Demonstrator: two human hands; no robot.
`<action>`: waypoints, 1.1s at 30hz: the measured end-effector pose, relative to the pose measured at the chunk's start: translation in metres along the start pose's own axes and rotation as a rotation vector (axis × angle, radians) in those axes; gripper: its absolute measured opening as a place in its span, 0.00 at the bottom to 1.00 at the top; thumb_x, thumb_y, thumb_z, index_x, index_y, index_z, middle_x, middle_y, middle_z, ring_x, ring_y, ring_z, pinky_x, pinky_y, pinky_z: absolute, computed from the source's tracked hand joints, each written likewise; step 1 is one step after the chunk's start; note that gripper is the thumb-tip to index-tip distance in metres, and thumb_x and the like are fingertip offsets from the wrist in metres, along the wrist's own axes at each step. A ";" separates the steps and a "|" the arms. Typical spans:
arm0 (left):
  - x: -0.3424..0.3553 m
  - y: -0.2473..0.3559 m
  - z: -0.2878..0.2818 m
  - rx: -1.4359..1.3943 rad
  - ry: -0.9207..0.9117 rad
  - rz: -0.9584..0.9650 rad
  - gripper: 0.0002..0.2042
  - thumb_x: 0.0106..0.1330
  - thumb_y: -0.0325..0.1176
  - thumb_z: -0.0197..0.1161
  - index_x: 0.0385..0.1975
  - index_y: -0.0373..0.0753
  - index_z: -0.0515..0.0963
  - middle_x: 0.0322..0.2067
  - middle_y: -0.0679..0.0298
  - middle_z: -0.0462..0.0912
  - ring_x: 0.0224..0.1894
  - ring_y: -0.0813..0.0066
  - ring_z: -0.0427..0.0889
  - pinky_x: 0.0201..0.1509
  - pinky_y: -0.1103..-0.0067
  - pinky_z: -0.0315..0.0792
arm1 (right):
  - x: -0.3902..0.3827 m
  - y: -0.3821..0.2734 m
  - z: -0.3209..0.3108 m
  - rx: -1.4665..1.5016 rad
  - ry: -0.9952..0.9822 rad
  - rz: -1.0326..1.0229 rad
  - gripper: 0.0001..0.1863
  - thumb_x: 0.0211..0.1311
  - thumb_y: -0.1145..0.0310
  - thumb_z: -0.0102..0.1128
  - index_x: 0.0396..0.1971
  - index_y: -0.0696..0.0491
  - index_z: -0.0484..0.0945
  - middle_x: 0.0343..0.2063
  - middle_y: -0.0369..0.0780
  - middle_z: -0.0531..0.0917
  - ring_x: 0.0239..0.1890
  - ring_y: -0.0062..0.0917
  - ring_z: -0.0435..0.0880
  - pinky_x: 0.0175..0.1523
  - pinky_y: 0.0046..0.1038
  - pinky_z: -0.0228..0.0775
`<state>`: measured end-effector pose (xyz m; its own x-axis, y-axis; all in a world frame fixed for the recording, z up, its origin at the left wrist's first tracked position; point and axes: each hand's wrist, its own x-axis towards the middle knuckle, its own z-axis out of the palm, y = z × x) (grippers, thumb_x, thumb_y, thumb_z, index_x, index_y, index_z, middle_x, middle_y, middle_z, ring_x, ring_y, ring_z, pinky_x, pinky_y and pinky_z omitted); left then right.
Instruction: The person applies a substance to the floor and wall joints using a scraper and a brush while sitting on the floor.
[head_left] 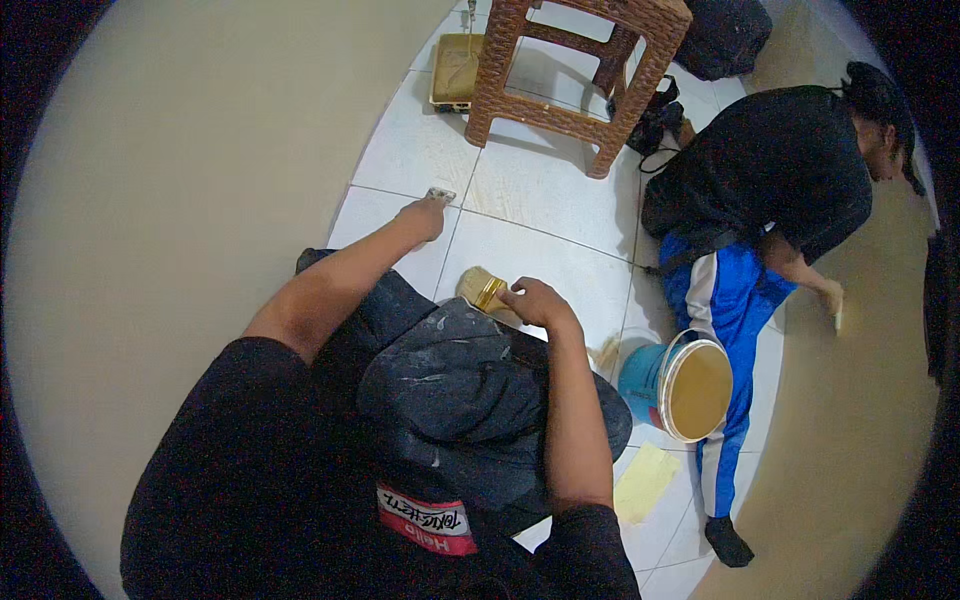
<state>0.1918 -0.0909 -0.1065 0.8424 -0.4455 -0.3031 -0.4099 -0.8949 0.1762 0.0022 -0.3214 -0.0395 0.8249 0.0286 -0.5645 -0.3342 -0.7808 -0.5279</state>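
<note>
My left hand is closed and stretched forward above the white tiles, near the beige wall. A small grey-and-white speckled piece pokes out from its fingers; whether it is a rag or a scraper I cannot tell. My right hand is closed on a wide paintbrush with a gold ferrule and beige-coated bristles. The brush is just past my knee, its bristles pointing left; its handle is mostly hidden by the hand. Beige smears streak the tiles ahead of the left hand.
A blue bucket of tan paint stands to my right, beside a yellow sheet. Ahead are a brown woven-pattern stool and a paint tray. Another person in blue trousers sits at the right, one hand at the wall.
</note>
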 end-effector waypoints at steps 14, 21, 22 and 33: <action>-0.008 0.021 -0.003 -0.011 -0.024 -0.006 0.16 0.64 0.30 0.48 0.45 0.30 0.78 0.48 0.45 0.80 0.49 0.52 0.81 0.52 0.63 0.76 | 0.004 0.003 0.005 0.002 0.035 -0.001 0.31 0.60 0.48 0.60 0.49 0.63 0.76 0.28 0.49 0.84 0.25 0.30 0.84 0.34 0.31 0.75; 0.006 0.040 -0.015 -0.021 -0.081 -0.101 0.17 0.64 0.31 0.49 0.47 0.28 0.78 0.48 0.46 0.80 0.49 0.53 0.82 0.51 0.63 0.76 | 0.004 0.006 0.005 0.007 0.011 0.011 0.32 0.59 0.47 0.58 0.49 0.63 0.76 0.33 0.51 0.84 0.26 0.31 0.85 0.36 0.31 0.76; 0.001 0.037 -0.013 0.042 -0.117 -0.061 0.17 0.64 0.31 0.49 0.46 0.29 0.78 0.49 0.46 0.80 0.50 0.53 0.82 0.51 0.62 0.76 | 0.003 0.004 0.005 0.014 0.013 0.015 0.32 0.59 0.47 0.58 0.49 0.63 0.76 0.33 0.51 0.84 0.26 0.31 0.85 0.36 0.31 0.76; 0.026 -0.015 0.026 0.078 0.025 -0.001 0.15 0.61 0.30 0.51 0.40 0.29 0.80 0.45 0.43 0.81 0.47 0.53 0.83 0.47 0.63 0.78 | -0.012 -0.031 0.001 -0.057 -0.010 -0.035 0.33 0.61 0.42 0.50 0.44 0.62 0.79 0.48 0.57 0.79 0.53 0.48 0.78 0.58 0.41 0.69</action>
<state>0.2105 -0.0898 -0.1414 0.8508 -0.4450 -0.2795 -0.4344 -0.8949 0.1024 0.0021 -0.2973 -0.0169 0.8310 0.0629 -0.5526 -0.2780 -0.8135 -0.5107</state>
